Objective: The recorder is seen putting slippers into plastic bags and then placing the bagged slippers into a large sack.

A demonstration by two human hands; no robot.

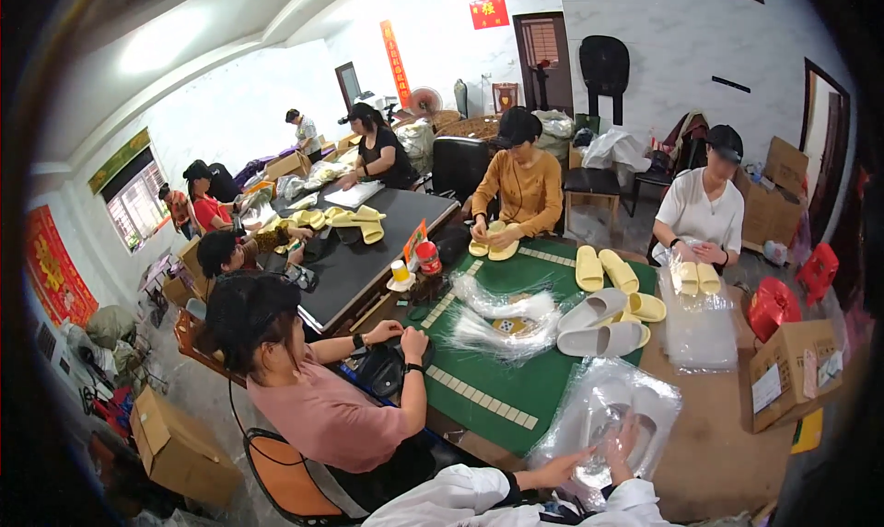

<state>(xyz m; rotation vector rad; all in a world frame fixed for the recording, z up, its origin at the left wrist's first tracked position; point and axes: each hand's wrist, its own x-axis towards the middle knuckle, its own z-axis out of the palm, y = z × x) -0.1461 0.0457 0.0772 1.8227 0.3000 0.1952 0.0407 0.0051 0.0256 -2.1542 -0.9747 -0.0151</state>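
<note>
A clear plastic bag (564,424) lies at the near edge of the table, with a pair of grey slippers (656,415) inside it. My left hand (557,470) reaches in from below and grips the bag's near side, its fingers partly lost in the shine of the plastic. Flat on the bag, over the slippers, rests my right hand (622,446), fingers stretched out and apart. Just beyond the bag, loose grey slippers (589,339) sit among yellow slippers (647,307) on the green mat (525,407).
Clear ties or strips (502,329) are heaped mid-mat. A stack of clear bags (700,329) and a cardboard box (796,375) stand to the right. Co-workers in pink (322,416), mustard (520,191) and white (704,205) sit around the table; a dark table (396,223) lies beyond.
</note>
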